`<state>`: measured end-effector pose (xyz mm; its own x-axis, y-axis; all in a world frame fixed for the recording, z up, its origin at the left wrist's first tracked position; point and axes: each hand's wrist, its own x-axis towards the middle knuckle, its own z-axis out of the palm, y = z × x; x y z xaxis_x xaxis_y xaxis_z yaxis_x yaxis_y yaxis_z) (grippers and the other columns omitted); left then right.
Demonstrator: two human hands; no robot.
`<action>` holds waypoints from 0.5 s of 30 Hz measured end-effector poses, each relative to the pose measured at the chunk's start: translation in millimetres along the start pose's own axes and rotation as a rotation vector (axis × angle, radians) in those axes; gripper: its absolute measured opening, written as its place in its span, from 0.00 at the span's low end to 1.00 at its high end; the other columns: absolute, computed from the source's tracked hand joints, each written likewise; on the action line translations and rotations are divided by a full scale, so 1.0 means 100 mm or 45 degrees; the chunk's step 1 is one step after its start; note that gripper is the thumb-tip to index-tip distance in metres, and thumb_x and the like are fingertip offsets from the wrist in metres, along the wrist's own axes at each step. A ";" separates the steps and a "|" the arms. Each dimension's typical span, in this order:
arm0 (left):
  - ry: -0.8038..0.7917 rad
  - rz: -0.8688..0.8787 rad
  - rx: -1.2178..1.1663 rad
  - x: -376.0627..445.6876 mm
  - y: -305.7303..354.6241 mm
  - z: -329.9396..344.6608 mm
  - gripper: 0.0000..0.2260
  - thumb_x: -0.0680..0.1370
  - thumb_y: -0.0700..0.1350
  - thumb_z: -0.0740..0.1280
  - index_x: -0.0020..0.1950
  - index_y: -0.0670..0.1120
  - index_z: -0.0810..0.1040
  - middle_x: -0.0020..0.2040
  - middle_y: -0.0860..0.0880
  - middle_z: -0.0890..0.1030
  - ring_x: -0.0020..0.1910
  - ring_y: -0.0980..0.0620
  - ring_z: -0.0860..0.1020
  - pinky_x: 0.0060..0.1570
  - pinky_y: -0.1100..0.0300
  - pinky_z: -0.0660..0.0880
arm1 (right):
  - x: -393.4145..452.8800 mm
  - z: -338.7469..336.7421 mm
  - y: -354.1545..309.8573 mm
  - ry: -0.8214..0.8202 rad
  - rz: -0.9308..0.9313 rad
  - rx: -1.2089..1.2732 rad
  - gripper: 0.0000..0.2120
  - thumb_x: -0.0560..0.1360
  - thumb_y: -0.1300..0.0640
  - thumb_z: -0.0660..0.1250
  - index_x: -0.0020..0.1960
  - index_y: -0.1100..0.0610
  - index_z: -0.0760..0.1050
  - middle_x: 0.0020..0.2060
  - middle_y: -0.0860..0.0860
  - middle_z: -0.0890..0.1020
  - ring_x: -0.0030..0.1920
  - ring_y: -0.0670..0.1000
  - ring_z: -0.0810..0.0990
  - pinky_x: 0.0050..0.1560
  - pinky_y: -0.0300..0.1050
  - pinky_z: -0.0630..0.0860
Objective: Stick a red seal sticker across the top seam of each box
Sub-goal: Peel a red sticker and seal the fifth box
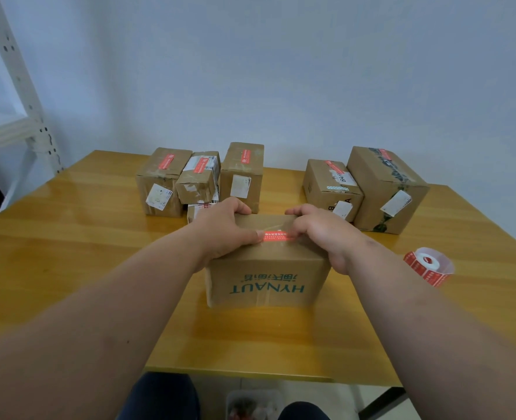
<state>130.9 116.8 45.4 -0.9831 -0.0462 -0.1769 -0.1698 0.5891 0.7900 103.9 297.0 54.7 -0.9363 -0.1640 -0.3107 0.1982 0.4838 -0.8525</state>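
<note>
**Both hands pressing a red seal onto the nearest carton**

Where the glossy yellow wooden table [69, 268] meets its front edge, two dark trouser knees and a clear plastic tub of scraps [252, 404] on the floor show below it. Both bare forearms reach forward over the tabletop to a brown corrugated cardboard box printed with teal HYNAUT lettering [269, 283], which stands near the middle of the table with its printed side facing the person, the lettering upside down.

On its flat top lies a narrow red rectangular seal sticker with white print [276, 237], its long axis running left to right. The left hand [220, 231] curls round the box's top left edge, fingers hooked over the far rim, thumb tip on the sticker's left end. The right hand [323, 231] has its fingers bent down onto the sticker's right end, covering it, heel at the box's right corner.

Off to the right, well apart from the box, a roll of red seal stickers on a white core [428, 265] rests on the table.

Farther back, near the pale wall, stand other taped brown cartons, each with a red seal on top: a left group of three brown boxes with white labels [202, 177], with a small one tucked low in front, and a right pair of brown boxes [369, 189]. A white perforated metal shelf frame [23, 95] rises at far left.
</note>
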 end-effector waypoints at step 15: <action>-0.050 -0.044 -0.194 -0.01 0.00 -0.03 0.14 0.79 0.44 0.66 0.63 0.56 0.73 0.57 0.49 0.75 0.52 0.48 0.76 0.51 0.52 0.77 | 0.01 -0.04 0.02 0.006 -0.037 -0.059 0.21 0.79 0.63 0.62 0.70 0.50 0.71 0.60 0.53 0.74 0.50 0.50 0.77 0.45 0.42 0.76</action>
<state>131.2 114.1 47.5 -0.9737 -0.0311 -0.2257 -0.2146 0.4581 0.8626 102.0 301.3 54.6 -0.9429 -0.1745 -0.2838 0.1571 0.5184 -0.8406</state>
